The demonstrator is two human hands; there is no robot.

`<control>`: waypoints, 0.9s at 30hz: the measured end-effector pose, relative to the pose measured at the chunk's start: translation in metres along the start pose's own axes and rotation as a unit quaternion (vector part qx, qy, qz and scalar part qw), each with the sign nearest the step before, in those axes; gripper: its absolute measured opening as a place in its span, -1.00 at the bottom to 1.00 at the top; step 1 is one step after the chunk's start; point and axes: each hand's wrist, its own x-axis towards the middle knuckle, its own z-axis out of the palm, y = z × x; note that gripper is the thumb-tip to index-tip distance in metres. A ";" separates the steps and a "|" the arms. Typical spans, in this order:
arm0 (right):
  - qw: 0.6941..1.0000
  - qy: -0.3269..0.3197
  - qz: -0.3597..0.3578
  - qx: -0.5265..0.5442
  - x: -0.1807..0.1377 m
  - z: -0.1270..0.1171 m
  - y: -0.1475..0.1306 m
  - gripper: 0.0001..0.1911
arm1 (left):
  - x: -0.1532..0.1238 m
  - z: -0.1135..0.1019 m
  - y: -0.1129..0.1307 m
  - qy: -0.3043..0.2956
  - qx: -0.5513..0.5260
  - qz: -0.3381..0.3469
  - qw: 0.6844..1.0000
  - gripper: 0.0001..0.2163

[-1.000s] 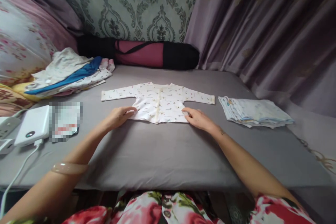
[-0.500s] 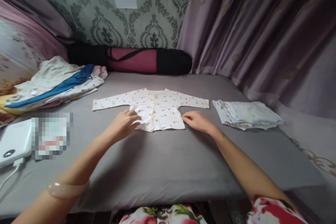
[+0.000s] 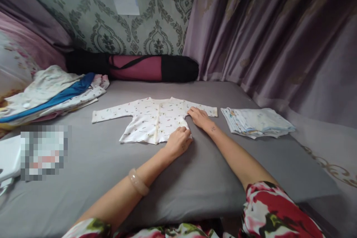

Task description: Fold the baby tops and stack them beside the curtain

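A small white baby shirt (image 3: 145,122) with a scattered print and a cream front band lies spread flat, both sleeves stretched out sideways. My left hand (image 3: 180,142) reaches across to its lower right corner, fingers curled closed on the side edge near the hem. Just above it, my right hand (image 3: 200,118) is at the right underarm, where sleeve meets body, with its fingertips closed on the cloth. The fingertips of both hands are partly hidden.
A folded stack of light cloths (image 3: 258,121) sits to the right. At the left lies a loose pile of clothes (image 3: 50,93), with a white power bank (image 3: 9,156) and a blurred packet (image 3: 46,152) nearer me. Behind, a black and maroon long bag (image 3: 136,68) rests along the wall.
My left hand has crossed from the shirt's lower left side to its lower right corner. My right hand has moved up from that corner to the underarm. The view has shifted slightly.
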 end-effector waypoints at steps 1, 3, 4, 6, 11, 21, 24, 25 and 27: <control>1.000 -0.007 -0.005 -0.005 0.000 -0.001 0.001 -0.58 | 0.000 0.000 0.001 0.003 0.010 0.007 1.000 -0.85; 1.000 -0.017 -0.014 -0.012 0.002 -0.003 0.002 -0.58 | 0.000 0.001 0.002 0.009 0.027 0.023 0.999 -0.80; 1.000 -0.019 -0.019 -0.016 0.003 -0.004 0.003 -0.58 | 0.000 0.002 0.003 0.012 0.032 0.028 0.999 -0.77; 0.999 -0.015 -0.026 -0.026 0.006 -0.006 0.006 -0.61 | 0.000 0.003 0.004 0.023 0.029 0.026 0.999 -0.73; 0.998 0.012 -0.040 -0.046 0.014 -0.003 0.014 -0.64 | 0.001 0.006 -0.002 0.060 -0.081 -0.004 0.995 -0.78; 0.999 0.023 0.010 -0.026 0.014 0.004 0.010 -0.63 | -0.003 0.010 0.003 0.073 -0.043 0.046 0.995 -0.74; 0.997 0.038 0.060 0.001 0.017 0.000 -0.011 -0.58 | -0.004 0.015 0.010 0.036 -0.007 0.063 0.997 -0.74; 0.997 0.049 0.061 0.019 0.019 0.000 -0.021 -0.57 | -0.005 0.017 0.012 0.033 0.005 0.070 0.997 -0.75; 0.995 0.058 0.033 0.073 0.024 0.004 -0.042 -0.54 | -0.008 0.022 0.016 0.039 0.029 0.088 0.995 -0.76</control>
